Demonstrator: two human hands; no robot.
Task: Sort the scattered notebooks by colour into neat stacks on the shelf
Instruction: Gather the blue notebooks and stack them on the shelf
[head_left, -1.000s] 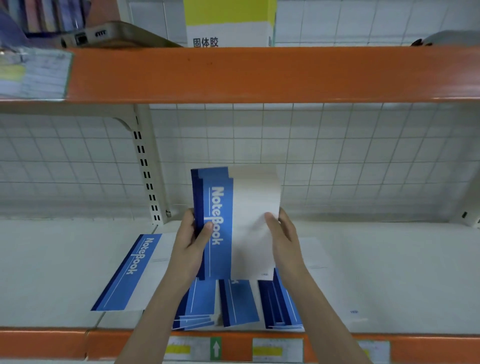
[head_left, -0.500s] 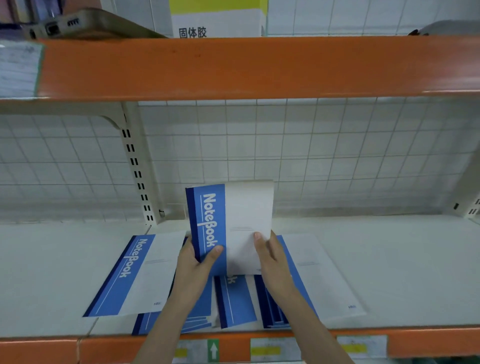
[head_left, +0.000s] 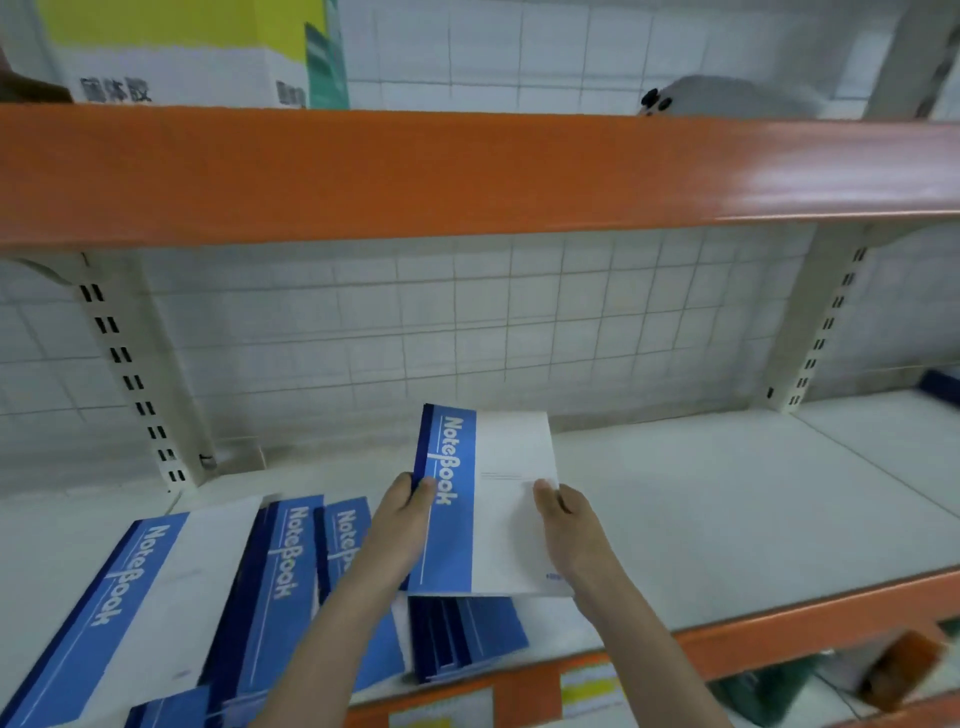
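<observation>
Head view: both hands (head_left: 483, 525) clamp notebook (head_left: 498, 499), spine leftward, long axis away.

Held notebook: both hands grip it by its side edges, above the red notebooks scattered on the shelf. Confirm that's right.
Wrong colour. The scattered notebooks are blue and white, not red. The head view shows left hand and right hand gripping the held notebook by its sides.
</observation>
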